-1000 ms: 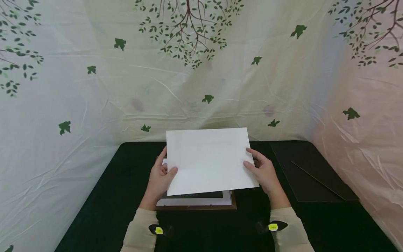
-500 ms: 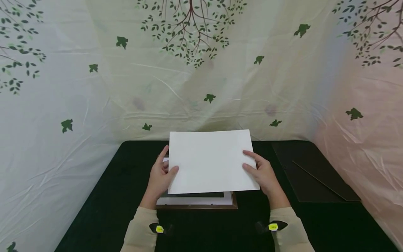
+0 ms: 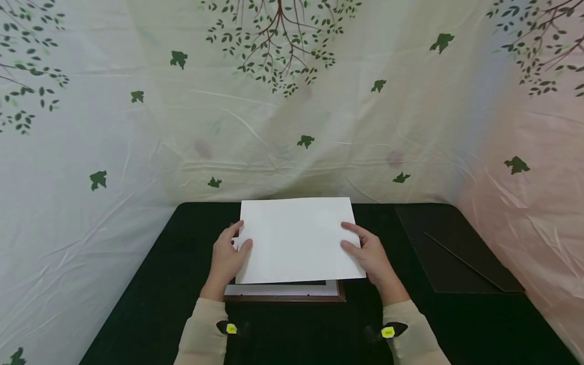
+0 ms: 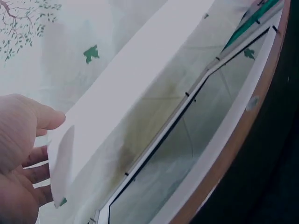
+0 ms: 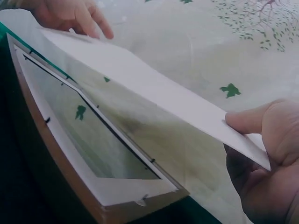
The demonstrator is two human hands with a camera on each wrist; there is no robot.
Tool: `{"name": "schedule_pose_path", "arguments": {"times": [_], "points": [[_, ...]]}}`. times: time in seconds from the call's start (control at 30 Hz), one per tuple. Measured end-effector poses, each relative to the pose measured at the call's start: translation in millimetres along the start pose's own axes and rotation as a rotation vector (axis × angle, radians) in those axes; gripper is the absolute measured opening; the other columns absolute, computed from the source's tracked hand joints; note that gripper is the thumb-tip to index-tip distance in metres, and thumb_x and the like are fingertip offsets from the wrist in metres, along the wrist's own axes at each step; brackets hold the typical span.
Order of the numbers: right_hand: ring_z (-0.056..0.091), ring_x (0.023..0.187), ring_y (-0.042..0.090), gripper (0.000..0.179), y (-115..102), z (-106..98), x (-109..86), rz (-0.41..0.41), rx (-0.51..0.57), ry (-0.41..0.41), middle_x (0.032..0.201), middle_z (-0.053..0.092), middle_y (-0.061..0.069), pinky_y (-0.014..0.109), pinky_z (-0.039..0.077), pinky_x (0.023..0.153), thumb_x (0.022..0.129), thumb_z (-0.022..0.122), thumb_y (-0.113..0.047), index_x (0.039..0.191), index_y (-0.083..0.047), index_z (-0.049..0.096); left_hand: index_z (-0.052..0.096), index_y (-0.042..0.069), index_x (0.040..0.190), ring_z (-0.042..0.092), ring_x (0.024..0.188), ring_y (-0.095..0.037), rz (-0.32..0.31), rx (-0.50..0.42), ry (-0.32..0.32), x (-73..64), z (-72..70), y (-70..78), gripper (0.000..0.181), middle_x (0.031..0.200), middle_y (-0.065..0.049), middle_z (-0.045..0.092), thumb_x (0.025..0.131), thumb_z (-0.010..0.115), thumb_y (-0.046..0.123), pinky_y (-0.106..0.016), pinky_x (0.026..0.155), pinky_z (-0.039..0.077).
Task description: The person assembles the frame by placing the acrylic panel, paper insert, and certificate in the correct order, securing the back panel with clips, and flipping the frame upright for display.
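Both hands hold a white sheet of paper [image 3: 296, 243] by its two short sides. My left hand [image 3: 228, 258] pinches the left edge with the thumb on top. At the other edge my right hand [image 3: 371, 256] has thumb and a finger on the upper face. Under the sheet lies a picture frame [image 3: 341, 291] with a brown rim and a white mat, mostly covered in the head view. The right wrist view shows the frame [image 5: 58, 161] with glass in its middle and small dark tabs along the inner edge. The sheet is raised above it, tilted.
A dark backing board [image 3: 456, 253] with a thin strip [image 3: 465, 262] on it lies at the right of the dark green table [image 3: 150, 304]. A pale curtain [image 3: 255, 137] printed with leaves hangs behind and at both sides.
The paper has come down and slightly left, now lower over the frame. Both hands moved with it, the right hand inward. The backing board has stayed in place.
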State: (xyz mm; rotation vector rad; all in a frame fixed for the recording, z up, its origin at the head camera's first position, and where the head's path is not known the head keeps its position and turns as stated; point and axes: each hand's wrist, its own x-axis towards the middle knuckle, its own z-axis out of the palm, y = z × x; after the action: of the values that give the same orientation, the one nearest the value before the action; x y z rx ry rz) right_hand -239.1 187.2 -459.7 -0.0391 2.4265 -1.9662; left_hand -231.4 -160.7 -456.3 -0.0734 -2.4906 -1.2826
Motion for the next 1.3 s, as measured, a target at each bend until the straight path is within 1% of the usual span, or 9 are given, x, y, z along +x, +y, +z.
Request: {"name": "schedule_pose_path", "arguments": {"times": [0.17,0.3,0.43,0.5,0.6,0.7,0.77,1.1,1.3], "points": [[0.063,0.089,0.026,0.047,1.9,11.3,0.1,0.048,0.056,0.007,0.139,0.046,0.008,0.033,0.055,0.071,0.09,0.069,-0.025,0.136,-0.025,0.055,0.05,0.008,0.138,0.047,0.125,-0.032,-0.075,0.072,-0.013,0.9,-2.7,-7.1,0.049,0.133,-0.014,0.054,0.092,0.064,0.02,-0.053,0.102,0.039],[0.061,0.093,0.026,0.047,3.9,21.4,0.4,0.079,0.085,0.007,0.142,0.044,0.008,0.031,0.054,0.072,0.091,0.068,-0.022,0.136,-0.024,0.055,0.047,0.008,0.141,0.044,0.129,-0.032,-0.15,0.134,-0.032,3.2,-6.5,-16.5,0.051,0.138,-0.015,0.05,0.094,0.061,0.022,-0.052,0.104,0.037],[0.055,0.108,0.027,0.046,6.7,30.4,0.4,0.102,0.076,0.008,0.145,0.041,0.006,0.034,0.052,0.082,0.091,0.068,-0.022,0.135,-0.026,0.055,0.042,0.007,0.144,0.042,0.13,-0.034,-0.19,0.224,-0.051,3.8,-11.6,-25.6,0.056,0.142,-0.018,0.044,0.095,0.059,0.027,-0.053,0.105,0.036],[0.048,0.118,0.027,0.046,8.7,34.1,0.1,0.112,0.061,0.002,0.149,0.037,0.006,0.039,0.048,0.091,0.091,0.068,-0.023,0.135,-0.026,0.055,0.039,0.008,0.146,0.039,0.131,-0.037,-0.193,0.28,-0.081,3.1,-13.6,-29.6,0.061,0.144,-0.019,0.041,0.094,0.06,0.032,-0.055,0.105,0.034],[0.035,0.13,0.027,0.047,12.1,38.6,-0.1,0.122,0.031,-0.008,0.152,0.033,0.006,0.048,0.036,0.105,0.091,0.068,-0.023,0.136,-0.025,0.055,0.036,0.012,0.149,0.032,0.134,-0.043,-0.184,0.371,-0.152,2.7,-15.1,-34.9,0.07,0.149,-0.022,0.033,0.092,0.061,0.043,-0.062,0.104,0.03],[0.03,0.135,0.028,0.045,14.6,43.4,-0.4,0.127,0.011,-0.013,0.152,0.033,0.006,0.054,0.024,0.111,0.091,0.068,-0.022,0.135,-0.025,0.055,0.032,0.016,0.151,0.023,0.137,-0.047,-0.169,0.45,-0.231,2.5,-15.6,-39.7,0.078,0.153,-0.025,0.024,0.089,0.06,0.053,-0.068,0.103,0.023],[0.029,0.137,0.027,0.045,15.9,46.4,-0.2,0.127,-0.006,-0.011,0.152,0.033,0.006,0.055,0.021,0.112,0.091,0.068,-0.022,0.134,-0.025,0.055,0.031,0.017,0.152,0.018,0.138,-0.049,-0.157,0.484,-0.273,2.3,-15.7,-41.9,0.082,0.154,-0.026,0.021,0.087,0.06,0.059,-0.07,0.103,0.02],[0.027,0.141,0.027,0.044,16.0,57.7,-4.5,0.118,-0.095,-0.021,0.149,0.039,0.003,0.055,0.018,0.113,0.092,0.067,-0.021,0.134,-0.024,0.056,0.028,0.018,0.153,0.005,0.141,-0.049,-0.225,0.473,-0.423,-3.1,-14.1,-55.1,0.091,0.156,-0.025,0.016,0.083,0.054,0.07,-0.074,0.102,0.008],[0.026,0.142,0.03,0.045,17.0,59.5,-4.7,0.116,-0.148,-0.041,0.15,0.038,0.005,0.057,0.019,0.112,0.092,0.067,-0.021,0.135,-0.024,0.055,0.028,0.016,0.153,0.006,0.141,-0.05,-0.235,0.466,-0.434,-4.8,-13.7,-57.6,0.093,0.155,-0.026,0.019,0.081,0.062,0.065,-0.074,0.102,0.007]]}}
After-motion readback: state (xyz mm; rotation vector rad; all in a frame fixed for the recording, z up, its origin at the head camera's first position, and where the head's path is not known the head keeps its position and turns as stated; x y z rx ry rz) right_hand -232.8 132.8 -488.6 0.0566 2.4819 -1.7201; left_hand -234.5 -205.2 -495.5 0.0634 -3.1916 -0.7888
